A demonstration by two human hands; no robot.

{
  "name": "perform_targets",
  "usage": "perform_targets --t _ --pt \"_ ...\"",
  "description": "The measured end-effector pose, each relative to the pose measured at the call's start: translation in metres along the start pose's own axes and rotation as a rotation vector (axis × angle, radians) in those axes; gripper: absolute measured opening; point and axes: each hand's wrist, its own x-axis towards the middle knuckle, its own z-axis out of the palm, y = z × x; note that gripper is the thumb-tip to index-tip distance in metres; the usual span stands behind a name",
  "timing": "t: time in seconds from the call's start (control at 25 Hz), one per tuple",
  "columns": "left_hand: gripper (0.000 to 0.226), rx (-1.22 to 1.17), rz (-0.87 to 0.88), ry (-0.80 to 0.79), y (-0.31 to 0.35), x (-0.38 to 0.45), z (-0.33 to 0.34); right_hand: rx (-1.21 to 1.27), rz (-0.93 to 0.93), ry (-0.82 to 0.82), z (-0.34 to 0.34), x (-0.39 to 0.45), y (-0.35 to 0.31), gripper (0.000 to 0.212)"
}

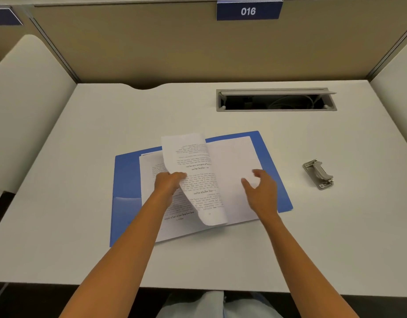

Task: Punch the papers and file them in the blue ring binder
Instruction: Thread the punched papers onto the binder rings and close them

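The blue ring binder (127, 175) lay open on the counter (221, 260). The left hand (168, 183) pinched a curled printed sheet (193, 177) over its middle — the right hand (261, 189), fingers apart, hovered just right of it, nearer the hole punch (318, 174) lying far right.

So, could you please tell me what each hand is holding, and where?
Left hand pinches the curled sheet at its left edge; right hand holds nothing.
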Motion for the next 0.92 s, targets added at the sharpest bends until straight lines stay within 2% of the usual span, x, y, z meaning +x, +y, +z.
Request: perform_targets --t 0.12,0.2,0.32,0.48,0.6,0.8,0.92 --pt "0.033 0.0 -0.081 0.017 -0.002 0.01 -0.022 -0.289 0.172 -0.061 -0.004 0.011 0.028 0.088" --pt "0.034 0.026 -0.12 0.036 -0.003 0.017 -0.037 -0.375 0.182 -0.073 -0.005 0.011 0.037 0.099" --pt "0.044 0.069 -0.141 0.074 -0.004 0.023 -0.05 -0.419 0.183 -0.063 -0.004 0.01 0.042 0.1" --pt "0.034 0.141 -0.173 0.144 -0.01 0.032 -0.065 -0.46 0.216 -0.035 -0.004 0.012 0.043 0.1" --pt "0.046 0.131 -0.182 0.189 -0.021 0.048 -0.078 -0.448 0.232 -0.048 -0.004 0.015 0.042 0.099" --pt "0.034 0.191 -0.179 0.311 -0.024 0.04 -0.075 -0.365 0.319 -0.05 -0.002 0.018 0.034 0.093" --pt "0.064 0.137 -0.197 0.284 -0.025 0.042 -0.074 -0.366 0.328 -0.065 -0.004 0.014 0.024 0.084"
